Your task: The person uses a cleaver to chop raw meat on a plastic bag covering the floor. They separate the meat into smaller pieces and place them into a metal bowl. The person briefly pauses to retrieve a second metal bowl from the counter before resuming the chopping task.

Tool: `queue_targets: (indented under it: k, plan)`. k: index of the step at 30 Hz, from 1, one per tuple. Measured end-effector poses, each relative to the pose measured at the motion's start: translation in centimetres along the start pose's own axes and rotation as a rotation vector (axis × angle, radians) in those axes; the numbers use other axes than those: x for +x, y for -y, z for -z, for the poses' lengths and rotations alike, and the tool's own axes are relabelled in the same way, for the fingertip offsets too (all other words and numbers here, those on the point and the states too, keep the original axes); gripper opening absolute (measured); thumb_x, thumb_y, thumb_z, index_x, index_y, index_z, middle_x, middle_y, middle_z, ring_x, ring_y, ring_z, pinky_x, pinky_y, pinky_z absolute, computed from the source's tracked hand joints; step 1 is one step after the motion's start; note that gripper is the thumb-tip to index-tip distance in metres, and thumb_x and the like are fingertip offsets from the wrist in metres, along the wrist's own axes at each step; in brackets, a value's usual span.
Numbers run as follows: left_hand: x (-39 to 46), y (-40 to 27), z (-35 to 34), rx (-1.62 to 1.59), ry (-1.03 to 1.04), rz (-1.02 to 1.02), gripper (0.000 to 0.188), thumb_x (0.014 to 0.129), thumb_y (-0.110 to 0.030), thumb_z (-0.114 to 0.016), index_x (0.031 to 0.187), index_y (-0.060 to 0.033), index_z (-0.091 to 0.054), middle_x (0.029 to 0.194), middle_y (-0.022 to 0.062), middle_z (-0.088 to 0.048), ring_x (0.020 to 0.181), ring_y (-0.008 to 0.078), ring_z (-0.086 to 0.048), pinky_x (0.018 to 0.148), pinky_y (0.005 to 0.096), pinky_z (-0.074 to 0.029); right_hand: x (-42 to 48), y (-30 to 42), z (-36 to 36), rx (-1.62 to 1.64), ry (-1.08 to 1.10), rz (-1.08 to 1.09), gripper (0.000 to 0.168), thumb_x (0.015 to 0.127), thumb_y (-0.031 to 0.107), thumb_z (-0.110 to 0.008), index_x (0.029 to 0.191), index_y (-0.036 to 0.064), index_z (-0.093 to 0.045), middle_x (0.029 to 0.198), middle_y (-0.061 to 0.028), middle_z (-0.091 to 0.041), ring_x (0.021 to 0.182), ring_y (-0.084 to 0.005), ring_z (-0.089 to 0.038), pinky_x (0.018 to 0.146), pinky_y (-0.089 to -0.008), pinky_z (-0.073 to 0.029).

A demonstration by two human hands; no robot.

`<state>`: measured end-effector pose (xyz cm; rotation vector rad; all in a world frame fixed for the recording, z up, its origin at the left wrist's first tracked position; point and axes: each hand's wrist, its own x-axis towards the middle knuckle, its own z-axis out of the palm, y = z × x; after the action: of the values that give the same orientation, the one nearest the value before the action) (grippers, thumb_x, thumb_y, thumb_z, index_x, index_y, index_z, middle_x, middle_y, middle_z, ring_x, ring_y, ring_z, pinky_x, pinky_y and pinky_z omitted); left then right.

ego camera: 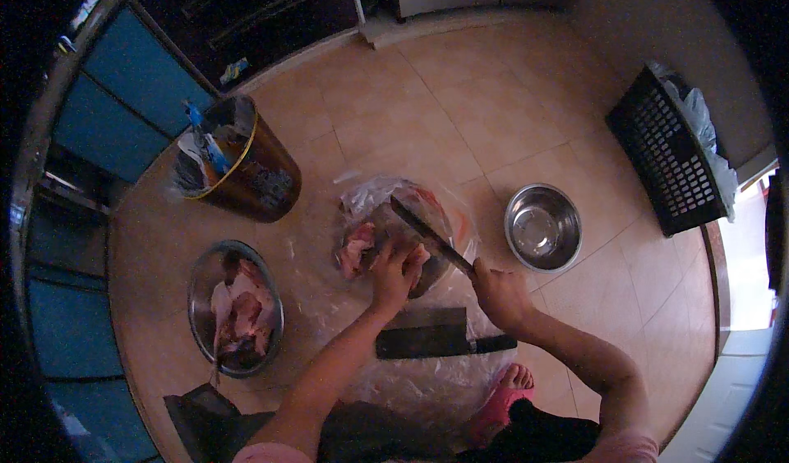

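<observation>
My right hand [502, 296] grips the handle of a large knife [431, 236], its blade pointing up and left over a round chopping board [439, 272]. On the board my left hand [392, 281] holds a piece of raw meat [419, 258], just left of the blade. Another raw meat piece [355, 252] lies at the board's left side. A clear plastic sheet [400, 380] spreads beneath the board. Between my forearms, a wide-bladed cleaver [425, 336] lies flat on that sheet.
An oval metal basin [192, 306] with raw meat stands at left. Behind it is a lined brown trash bin [271, 179]. A stainless steel bowl [573, 235] sits at right, with a black plastic basket [662, 154] farther off. My pink-shod foot [502, 395] is near the sheet.
</observation>
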<state>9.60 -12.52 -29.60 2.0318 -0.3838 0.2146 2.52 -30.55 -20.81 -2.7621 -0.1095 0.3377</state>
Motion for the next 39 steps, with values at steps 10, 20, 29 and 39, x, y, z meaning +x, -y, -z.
queue_targets:
  k: [10, 20, 29, 39]
  plan:
    - [-0.7, 0.8, 0.0, 0.443, 0.055, -0.346, 0.021, 0.062, -0.009, -0.063, 0.082, -0.0080, -0.059, 0.078, 0.0092, -0.051, 0.078, 0.0305, -0.049, 0.067, 0.0415, -0.040, -3.3, 0.5, -1.6, -0.143, 0.005, 0.039, 0.015, 0.083, 0.018, -0.043, 0.089, 0.005, -0.039, 0.064, -0.0137, -0.057, 0.053, -0.0307, -0.057, 0.045, -0.0410, -0.044]
    - [-1.4, 4.0, -2.0, 0.224, 0.080, -0.124, 0.028, 0.059, -0.010, -0.063, 0.086, -0.0049, -0.058, 0.089, 0.0120, -0.054, 0.086, 0.0341, -0.049, 0.073, 0.0431, -0.039, -5.7, 1.6, -1.3, -0.249, 0.113, -0.034, 0.027, 0.075, 0.010, -0.046, 0.100, 0.001, -0.038, 0.071, -0.0154, -0.057, 0.057, -0.0291, -0.059, 0.047, -0.0380, -0.047]
    - [-2.3, 9.6, -5.0, -0.610, 0.051, 0.372, 0.027, 0.056, -0.014, -0.066, 0.082, -0.0075, -0.059, 0.084, 0.0109, -0.055, 0.080, 0.0310, -0.052, 0.071, 0.0441, -0.039, -4.1, 2.4, 0.0, -0.281, 0.208, -0.038, 0.024, 0.077, 0.012, -0.046, 0.098, 0.001, -0.039, 0.068, -0.0134, -0.057, 0.056, -0.0271, -0.059, 0.047, -0.0363, -0.047]
    - [-0.6, 1.2, -1.3, 0.051, 0.136, -0.089, 0.028, 0.059, -0.013, -0.066, 0.084, -0.0076, -0.057, 0.080, 0.0104, -0.055, 0.081, 0.0304, -0.053, 0.072, 0.0407, -0.041, 2.6, 1.6, -4.1, -0.139, 0.047, 0.072, 0.031, 0.084, 0.019, -0.042, 0.108, 0.001, -0.036, 0.063, -0.0151, -0.059, 0.053, -0.0320, -0.058, 0.047, -0.0421, -0.045]
